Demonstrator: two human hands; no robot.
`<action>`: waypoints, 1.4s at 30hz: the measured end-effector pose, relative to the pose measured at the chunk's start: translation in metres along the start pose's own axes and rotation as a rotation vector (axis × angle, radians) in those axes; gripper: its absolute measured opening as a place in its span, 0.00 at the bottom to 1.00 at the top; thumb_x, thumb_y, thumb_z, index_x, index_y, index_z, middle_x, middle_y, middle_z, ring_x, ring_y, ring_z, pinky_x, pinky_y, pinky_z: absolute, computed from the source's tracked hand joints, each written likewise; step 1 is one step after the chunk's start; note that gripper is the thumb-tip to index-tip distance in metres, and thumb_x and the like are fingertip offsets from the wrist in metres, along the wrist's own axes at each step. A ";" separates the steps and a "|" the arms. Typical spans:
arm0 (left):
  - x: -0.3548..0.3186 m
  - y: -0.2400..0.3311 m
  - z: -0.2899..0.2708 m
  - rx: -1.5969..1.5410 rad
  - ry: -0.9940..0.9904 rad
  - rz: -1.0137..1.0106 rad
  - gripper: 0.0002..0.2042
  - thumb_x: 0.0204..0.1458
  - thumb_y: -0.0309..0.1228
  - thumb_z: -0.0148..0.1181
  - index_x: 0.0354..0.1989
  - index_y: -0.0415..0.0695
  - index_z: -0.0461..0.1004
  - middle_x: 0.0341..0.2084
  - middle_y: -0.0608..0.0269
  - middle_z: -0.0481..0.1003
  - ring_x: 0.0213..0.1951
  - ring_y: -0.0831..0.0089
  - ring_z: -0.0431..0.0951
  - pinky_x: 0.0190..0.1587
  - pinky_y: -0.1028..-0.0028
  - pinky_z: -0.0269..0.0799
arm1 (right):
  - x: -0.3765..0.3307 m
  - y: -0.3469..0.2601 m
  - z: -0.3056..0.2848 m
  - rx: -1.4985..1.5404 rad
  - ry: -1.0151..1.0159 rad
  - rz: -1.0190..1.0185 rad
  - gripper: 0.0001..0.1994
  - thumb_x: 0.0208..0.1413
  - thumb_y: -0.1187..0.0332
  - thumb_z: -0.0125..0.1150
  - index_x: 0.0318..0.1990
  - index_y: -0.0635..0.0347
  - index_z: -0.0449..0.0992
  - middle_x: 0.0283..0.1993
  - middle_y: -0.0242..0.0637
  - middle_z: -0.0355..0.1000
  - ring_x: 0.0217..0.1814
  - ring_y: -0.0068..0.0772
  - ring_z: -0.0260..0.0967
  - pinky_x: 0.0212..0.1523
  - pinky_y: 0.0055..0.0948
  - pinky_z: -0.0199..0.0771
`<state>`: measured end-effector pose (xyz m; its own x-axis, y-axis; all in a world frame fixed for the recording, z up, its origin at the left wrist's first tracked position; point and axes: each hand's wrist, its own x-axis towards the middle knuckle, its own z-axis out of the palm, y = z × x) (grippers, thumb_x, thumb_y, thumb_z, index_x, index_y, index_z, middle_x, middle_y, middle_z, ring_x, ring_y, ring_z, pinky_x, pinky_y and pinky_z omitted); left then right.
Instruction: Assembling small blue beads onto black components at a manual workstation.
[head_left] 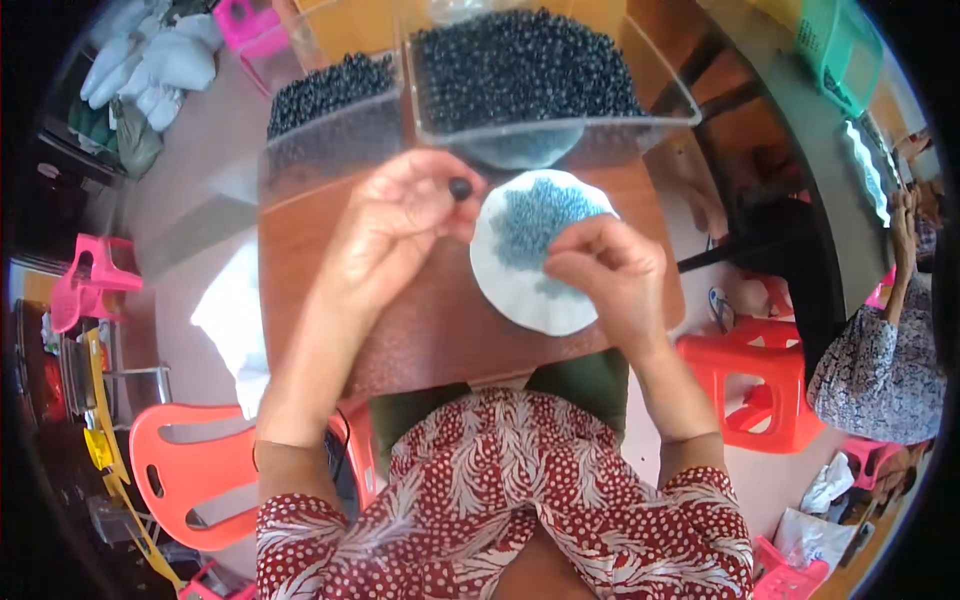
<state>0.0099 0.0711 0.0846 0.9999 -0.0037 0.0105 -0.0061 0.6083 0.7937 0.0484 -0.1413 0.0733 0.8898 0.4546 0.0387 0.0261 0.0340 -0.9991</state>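
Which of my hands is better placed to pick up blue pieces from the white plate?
Probably your right hand: it is over the white plate, close to the blue pieces. Your left hand is beside the plate, holding a round black bead.

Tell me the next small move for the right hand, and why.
Probably bring the right hand to the black bead: the left hand holds it up beside the white plate, while the right fingers look pinched over the small blue-gray beads, though whether they grip one is unclear.
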 end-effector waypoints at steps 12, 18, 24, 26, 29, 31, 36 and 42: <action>-0.029 -0.066 -0.003 -0.285 0.102 -0.091 0.14 0.49 0.22 0.54 0.45 0.33 0.67 0.35 0.52 0.72 0.33 0.70 0.74 0.35 0.71 0.72 | -0.007 -0.010 0.017 0.089 -0.073 -0.010 0.07 0.43 0.84 0.58 0.31 0.66 0.75 0.29 0.32 0.72 0.32 0.18 0.67 0.36 0.16 0.67; -0.022 -0.072 -0.009 -0.351 0.091 -0.167 0.12 0.51 0.23 0.51 0.43 0.33 0.68 0.35 0.51 0.73 0.33 0.69 0.75 0.35 0.72 0.72 | -0.006 -0.001 0.019 0.064 -0.016 -0.030 0.05 0.45 0.82 0.58 0.31 0.66 0.75 0.29 0.32 0.73 0.32 0.17 0.67 0.35 0.15 0.67; -0.017 -0.070 0.001 -0.359 0.100 -0.160 0.13 0.51 0.24 0.51 0.45 0.34 0.68 0.34 0.54 0.74 0.32 0.71 0.76 0.33 0.73 0.74 | 0.000 0.004 0.021 0.052 -0.011 -0.048 0.04 0.46 0.80 0.59 0.31 0.66 0.75 0.30 0.33 0.73 0.32 0.17 0.67 0.36 0.16 0.67; -0.016 -0.071 0.005 -0.300 0.137 -0.157 0.14 0.51 0.24 0.52 0.46 0.33 0.67 0.33 0.54 0.74 0.31 0.69 0.77 0.32 0.72 0.75 | 0.001 0.007 0.019 0.051 -0.014 -0.048 0.04 0.46 0.80 0.59 0.31 0.66 0.75 0.30 0.34 0.73 0.31 0.17 0.67 0.36 0.16 0.67; -0.016 -0.069 0.003 -0.231 0.114 -0.138 0.13 0.50 0.23 0.52 0.43 0.30 0.68 0.33 0.51 0.74 0.31 0.65 0.77 0.32 0.71 0.75 | 0.004 0.010 0.016 -0.072 -0.014 -0.064 0.04 0.47 0.79 0.59 0.32 0.67 0.75 0.30 0.34 0.74 0.32 0.18 0.67 0.37 0.17 0.67; -0.015 -0.069 0.002 -0.200 0.118 -0.150 0.13 0.51 0.23 0.51 0.44 0.31 0.68 0.33 0.51 0.74 0.30 0.65 0.78 0.30 0.71 0.76 | 0.004 0.008 0.016 -0.136 -0.022 -0.051 0.04 0.47 0.79 0.58 0.32 0.67 0.75 0.30 0.35 0.74 0.32 0.18 0.68 0.37 0.17 0.68; -0.011 -0.067 -0.001 -0.207 0.118 -0.164 0.12 0.51 0.23 0.51 0.43 0.32 0.69 0.33 0.50 0.74 0.31 0.64 0.78 0.29 0.72 0.76 | 0.009 0.007 0.016 -0.174 -0.038 -0.026 0.03 0.47 0.79 0.58 0.31 0.67 0.75 0.30 0.35 0.73 0.32 0.19 0.68 0.37 0.17 0.68; -0.014 -0.070 0.003 -0.218 0.123 -0.187 0.12 0.50 0.24 0.53 0.41 0.29 0.68 0.31 0.51 0.73 0.30 0.66 0.77 0.31 0.73 0.72 | 0.006 0.002 0.015 -0.229 -0.027 -0.079 0.04 0.46 0.79 0.60 0.32 0.67 0.75 0.29 0.33 0.72 0.32 0.18 0.67 0.36 0.17 0.67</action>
<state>-0.0037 0.0264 0.0307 0.9773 -0.0436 -0.2075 0.1669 0.7620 0.6257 0.0472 -0.1249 0.0719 0.8687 0.4820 0.1139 0.2000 -0.1312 -0.9710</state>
